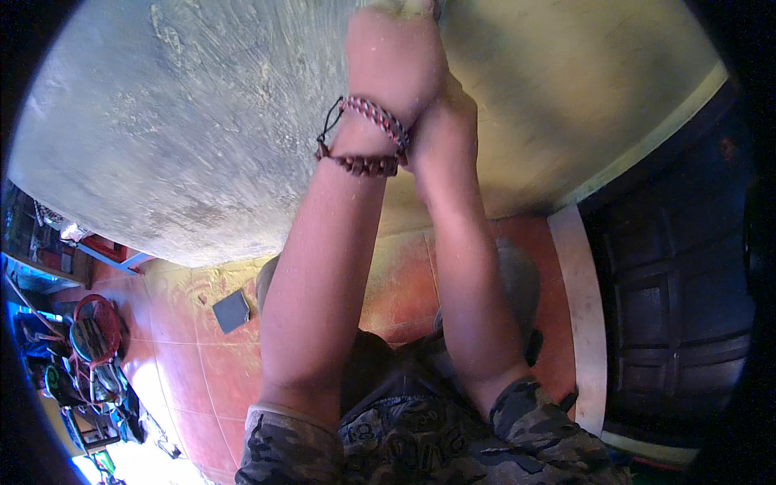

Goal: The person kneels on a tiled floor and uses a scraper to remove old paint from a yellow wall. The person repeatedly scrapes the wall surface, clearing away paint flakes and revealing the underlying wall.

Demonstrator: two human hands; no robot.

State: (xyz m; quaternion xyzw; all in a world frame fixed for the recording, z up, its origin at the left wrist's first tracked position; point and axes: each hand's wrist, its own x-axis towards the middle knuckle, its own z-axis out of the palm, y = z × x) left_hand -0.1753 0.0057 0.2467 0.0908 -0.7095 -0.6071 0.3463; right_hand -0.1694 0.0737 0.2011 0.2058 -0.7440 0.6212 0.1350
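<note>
Both arms reach up the wall in front of me, hands close together at the top of the view. My left hand (397,57), with two bracelets (370,165) at the wrist, is bent over with its back towards me. Its fingers, and anything in them, are mostly hidden at the upper edge. My right hand (451,115) is pressed close beside and partly behind the left one, its fingers hidden too. To the left, the wall surface (182,121) is grey, rough and streaked with scrape-like marks. On the right, the wall (564,79) is yellowish and smoother.
Yellow dust lies on the red tile floor (218,376) along the wall's foot. A dark grey square block (231,311) rests there. A dark panelled wooden door (673,315) stands at the right. At the left are a red plastic basket (100,315) and piled household items.
</note>
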